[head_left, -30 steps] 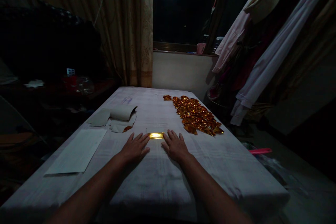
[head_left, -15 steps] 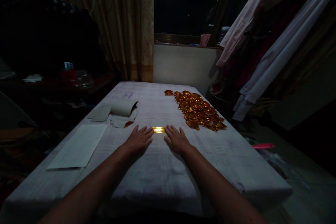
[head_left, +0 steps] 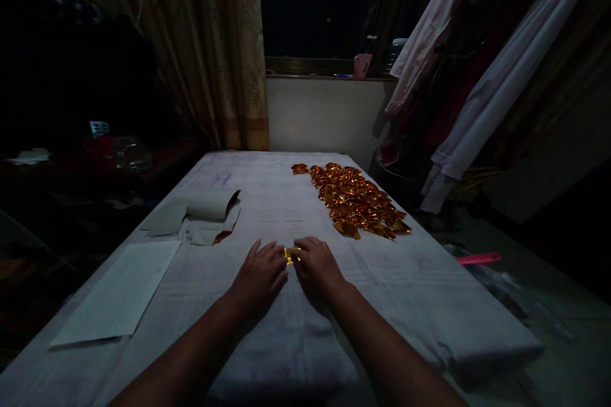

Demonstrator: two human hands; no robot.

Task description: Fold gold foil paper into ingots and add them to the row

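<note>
Both hands rest close together on a table covered with a pale cloth (head_left: pixel 305 343). A small strip of gold foil paper (head_left: pixel 291 255) lies between them, mostly covered. My left hand (head_left: pixel 261 273) has its fingertips curled onto the strip's left end. My right hand (head_left: pixel 316 266) has its fingers bent over the right end. Both hands pinch the gold paper against the cloth.
A heap of several folded gold foil pieces (head_left: pixel 356 201) lies at the right rear of the table. Grey paper sheets, one curled (head_left: pixel 200 211), sit at the left, and a flat white sheet (head_left: pixel 117 296) nearer. Curtain, window and hanging clothes (head_left: pixel 458 76) stand behind.
My hands have drawn together, from flat and apart at the strip's ends to curled over it. Much less of the gold strip shows now. The camera has shifted slightly.
</note>
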